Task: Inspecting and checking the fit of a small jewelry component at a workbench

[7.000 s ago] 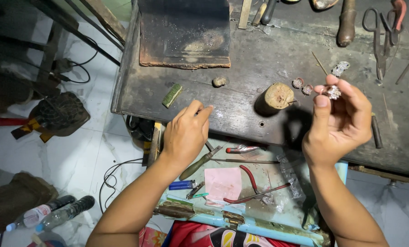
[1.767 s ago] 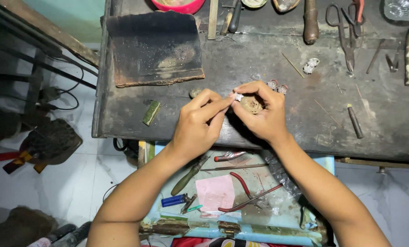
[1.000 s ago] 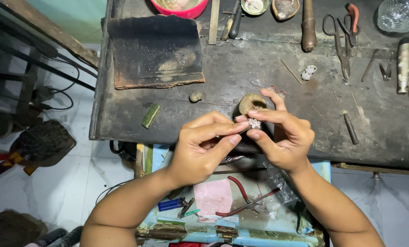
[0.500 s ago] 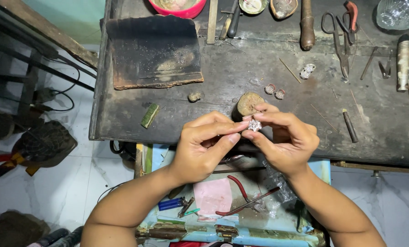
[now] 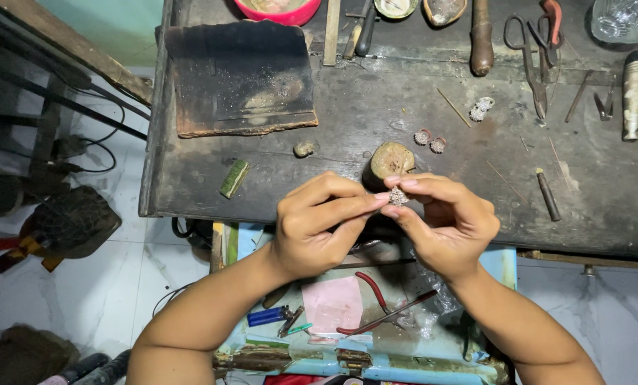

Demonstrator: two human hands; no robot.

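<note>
Two hands, left (image 5: 315,224), right (image 5: 444,224), pinching sparkly ring (image 5: 398,197).

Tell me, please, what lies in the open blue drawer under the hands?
In the blue drawer: red-handled pliers, a pink paper, a blue lighter and a green-handled tool, partly hidden. The left hand and right hand hide its upper part.

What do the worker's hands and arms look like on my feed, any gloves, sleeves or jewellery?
Both are bare: the left hand and right hand wear no gloves, and no rings, watch or bracelets show. The forearms are uncovered right down to the frame's bottom edge, with no sleeve in view. Fingernails are short and unpainted.
</note>
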